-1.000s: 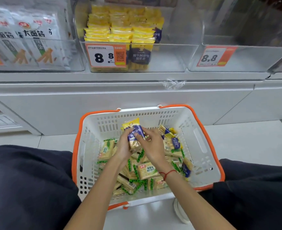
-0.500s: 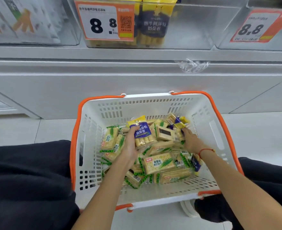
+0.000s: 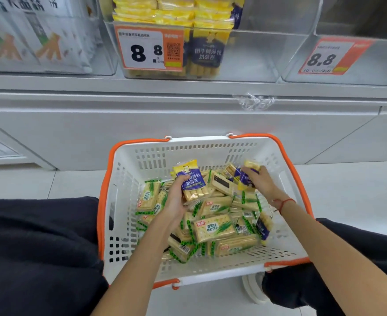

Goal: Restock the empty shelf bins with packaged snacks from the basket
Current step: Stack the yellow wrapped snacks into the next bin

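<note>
A white basket with orange handles (image 3: 210, 273) sits on the floor between my knees, full of snack packs. My left hand (image 3: 176, 199) grips a yellow-and-purple milk roll pack (image 3: 191, 181) held upright above the pile. Toward the basket's far right, my right hand (image 3: 262, 182) holds another purple-and-yellow pack (image 3: 247, 179). Green-trimmed cracker packs (image 3: 215, 228) fill the rest of the basket. On the shelf above, a clear bin (image 3: 251, 58) with an 8.8 tag holds the same yellow-and-purple packs on its left side. The clear bin to its right (image 3: 375, 65) looks empty.
A bin of white snack bags (image 3: 39, 42) stands at the upper left. The white shelf base (image 3: 165, 124) rises just behind the basket. A scrap of clear film (image 3: 254, 102) clings to the shelf edge. My dark trouser legs (image 3: 39, 258) flank the basket on a pale tiled floor.
My right hand left the pack that both hands held, reached to the basket's far right, and now has lifted a second purple-and-yellow pack. My left hand keeps holding its pack.
</note>
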